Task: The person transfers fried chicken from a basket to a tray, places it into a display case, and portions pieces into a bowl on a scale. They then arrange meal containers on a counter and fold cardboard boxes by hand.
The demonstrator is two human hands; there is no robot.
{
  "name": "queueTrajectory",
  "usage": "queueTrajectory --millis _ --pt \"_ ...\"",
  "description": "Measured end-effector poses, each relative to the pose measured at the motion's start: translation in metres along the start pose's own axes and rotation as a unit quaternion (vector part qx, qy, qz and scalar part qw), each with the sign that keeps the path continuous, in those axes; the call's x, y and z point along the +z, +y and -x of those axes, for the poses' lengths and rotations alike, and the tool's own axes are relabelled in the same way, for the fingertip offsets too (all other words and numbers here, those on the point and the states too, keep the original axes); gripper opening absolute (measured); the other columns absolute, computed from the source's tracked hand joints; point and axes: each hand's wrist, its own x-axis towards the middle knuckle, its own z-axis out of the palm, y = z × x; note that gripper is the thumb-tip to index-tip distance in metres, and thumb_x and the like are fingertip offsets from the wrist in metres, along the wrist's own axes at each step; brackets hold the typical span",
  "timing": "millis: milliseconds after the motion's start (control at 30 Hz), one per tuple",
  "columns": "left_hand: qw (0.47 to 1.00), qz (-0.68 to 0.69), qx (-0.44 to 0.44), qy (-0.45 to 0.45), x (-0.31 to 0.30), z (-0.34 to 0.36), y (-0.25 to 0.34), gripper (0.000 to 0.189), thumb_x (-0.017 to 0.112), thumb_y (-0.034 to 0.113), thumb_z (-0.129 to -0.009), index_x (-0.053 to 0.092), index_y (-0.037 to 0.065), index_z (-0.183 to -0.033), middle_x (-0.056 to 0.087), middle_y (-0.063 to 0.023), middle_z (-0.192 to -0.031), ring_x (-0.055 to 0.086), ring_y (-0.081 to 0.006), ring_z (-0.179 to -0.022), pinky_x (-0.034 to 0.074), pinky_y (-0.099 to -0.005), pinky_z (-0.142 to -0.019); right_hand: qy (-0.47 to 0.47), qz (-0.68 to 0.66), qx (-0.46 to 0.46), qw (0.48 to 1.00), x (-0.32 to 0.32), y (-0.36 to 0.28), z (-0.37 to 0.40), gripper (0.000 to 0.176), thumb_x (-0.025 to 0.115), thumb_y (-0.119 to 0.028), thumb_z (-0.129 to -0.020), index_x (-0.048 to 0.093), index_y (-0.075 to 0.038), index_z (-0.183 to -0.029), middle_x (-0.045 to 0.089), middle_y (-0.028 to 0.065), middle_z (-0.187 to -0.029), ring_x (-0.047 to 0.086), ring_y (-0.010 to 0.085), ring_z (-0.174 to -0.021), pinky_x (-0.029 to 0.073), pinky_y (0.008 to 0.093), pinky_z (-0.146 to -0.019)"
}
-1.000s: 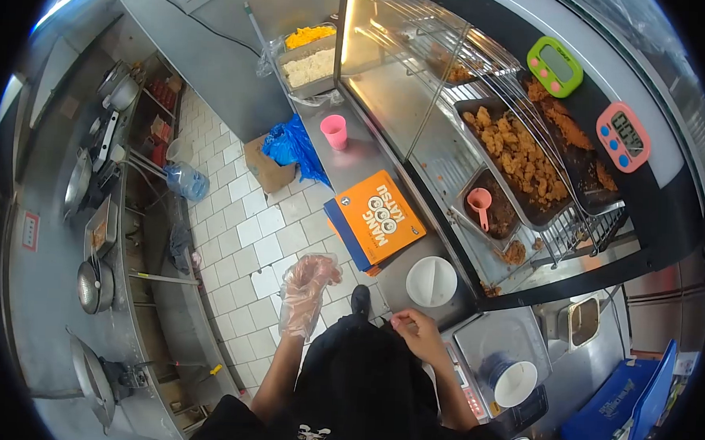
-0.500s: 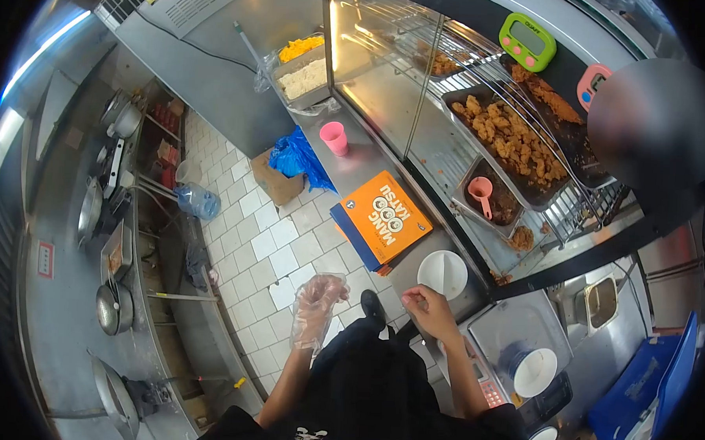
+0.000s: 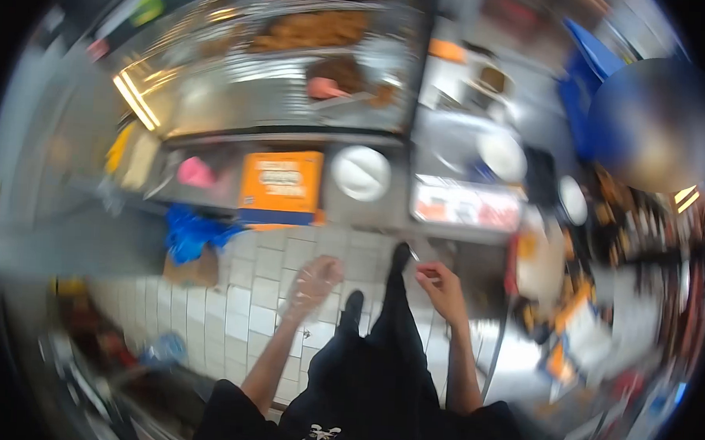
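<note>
The whole view is smeared by motion. My left hand point(image 3: 312, 285) wears a loose clear plastic glove and hangs over the tiled floor, fingers loosely apart, holding nothing. My right hand point(image 3: 440, 288) is bare, with thumb and fingers pinched together just below the counter edge; the blur hides whether anything small sits between them. Both hands are in front of my dark apron point(image 3: 378, 363). Nearest on the steel counter point(image 3: 384, 206) above them are a white round lid point(image 3: 360, 173) and an orange box point(image 3: 281, 181).
A pink cup point(image 3: 196, 172) stands left of the orange box. A blue bag point(image 3: 187, 232) and a cardboard box point(image 3: 193, 268) sit on the floor below. A scale point(image 3: 463, 203) is right of the lid. Trays of fried food point(image 3: 313, 29) fill the glass case behind.
The view has swung sharply, so the counter now runs across the top and everything is blurred. Both hands stay in front of my body, about as before.
</note>
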Motion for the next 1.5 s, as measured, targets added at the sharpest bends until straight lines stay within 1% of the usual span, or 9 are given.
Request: queueTrajectory --millis 167,433,533,567,800,933,1100,1267,1500 --pt "0.855 -0.356 0.223 -0.304 0.033 0.021 -0.033 0.031 0.060 0.032 -0.093 0.066 0.007 -0.110 0.069 -0.0206 -0.101 0.065 -0.0391 -0.091 0.053 -0.0431 -0.081 0.139 -0.053 0.137 0.979 -0.007 0.094 0.186 0.025 0.071 -0.022 -0.089 0.067 -0.002 -0.104 0.071 0.0088 -0.096 0.068 0.0179 -0.088 0.052 0.0314 -0.077" --pt "0.758 -0.328 0.286 -0.486 0.225 0.115 0.040 0.042 0.059 0.044 -0.092 0.071 0.005 -0.103 0.071 -0.0180 -0.094 0.065 -0.0381 -0.089 0.052 -0.0403 -0.081 0.195 -0.130 0.213 0.948 -0.018 0.205 0.419 0.038 0.067 -0.044 -0.092 0.071 -0.007 -0.089 0.069 0.0029 -0.082 0.061 0.0127 -0.081 0.049 0.0301 -0.074" --pt "0.714 -0.348 0.205 -0.572 0.314 0.178 0.077 0.043 0.058 0.045 -0.093 0.071 0.005 -0.103 0.071 -0.0167 -0.089 0.066 -0.0345 -0.085 0.051 -0.0372 -0.078 0.221 -0.146 0.217 0.940 -0.035 0.249 0.494 0.043 0.064 -0.047 -0.093 0.071 -0.006 -0.082 0.068 0.0012 -0.076 0.058 0.0095 -0.074 0.047 0.0277 -0.068" --pt "0.651 -0.414 0.224 -0.595 0.350 0.192 0.075 0.045 0.057 0.046 -0.094 0.070 0.004 -0.105 0.070 -0.0172 -0.088 0.066 -0.0316 -0.082 0.050 -0.0357 -0.076 0.238 -0.151 0.242 0.928 -0.045 0.264 0.519 0.046 0.062 -0.047 -0.095 0.071 -0.004 -0.079 0.068 0.0023 -0.075 0.058 0.0099 -0.075 0.047 0.0267 -0.069" --pt "0.689 -0.374 0.237 -0.574 0.494 0.327 0.094 0.049 0.057 0.049 -0.094 0.068 0.002 -0.102 0.067 -0.0158 -0.081 0.065 -0.0225 -0.077 0.051 -0.0362 -0.076 0.398 -0.342 0.177 0.833 -0.163 0.369 0.630 0.023 0.053 -0.016 -0.100 0.063 -0.003 -0.117 0.067 0.0047 -0.108 0.066 0.0159 -0.095 0.052 0.0303 -0.079" --pt "0.820 -0.111 0.006 -0.561 0.561 0.356 0.088 0.038 0.059 0.037 -0.097 0.067 0.002 -0.110 0.070 -0.0068 -0.082 0.064 -0.0125 -0.076 0.052 -0.0282 -0.068 0.424 -0.320 0.177 0.828 -0.291 0.386 0.634 0.020 0.055 -0.018 -0.100 0.064 -0.003 -0.109 0.068 0.0068 -0.108 0.066 0.0167 -0.094 0.053 0.0316 -0.079" --pt "0.773 -0.110 -0.105 -0.616 0.695 0.360 0.128 0.036 0.063 0.037 -0.096 0.068 0.004 -0.111 0.069 -0.0045 -0.093 0.060 -0.0074 -0.073 0.048 -0.0233 -0.061 0.450 -0.321 0.145 0.821 -0.436 0.438 0.623 0.030 0.050 -0.027 -0.103 0.063 -0.002 -0.094 0.069 0.0097 -0.102 0.066 0.0179 -0.090 0.053 0.0314 -0.079" --pt "0.759 -0.126 -0.004 -0.638 0.844 0.355 0.154 0.034 0.060 0.034 -0.098 0.066 0.001 -0.098 0.062 -0.0011 -0.082 0.055 -0.0100 -0.077 0.047 -0.0247 -0.071 0.470 -0.369 0.122 0.793 -0.587 0.417 0.605 0.030 0.048 -0.031 -0.104 0.060 -0.004 -0.101 0.067 0.0099 -0.108 0.066 0.0191 -0.088 0.053 0.0322 -0.076" --pt "0.825 -0.130 -0.146 -0.530 0.988 0.317 0.171 0.037 0.057 0.044 -0.097 0.067 0.009 -0.103 0.065 0.0008 -0.082 0.054 -0.0075 -0.066 0.042 -0.0218 -0.058 0.342 -0.246 0.082 0.903 -0.773 0.344 0.492 0.045 0.061 -0.032 -0.097 0.050 -0.010 -0.134 0.051 0.0100 -0.135 0.063 0.0222 -0.106 0.053 0.0349 -0.082"
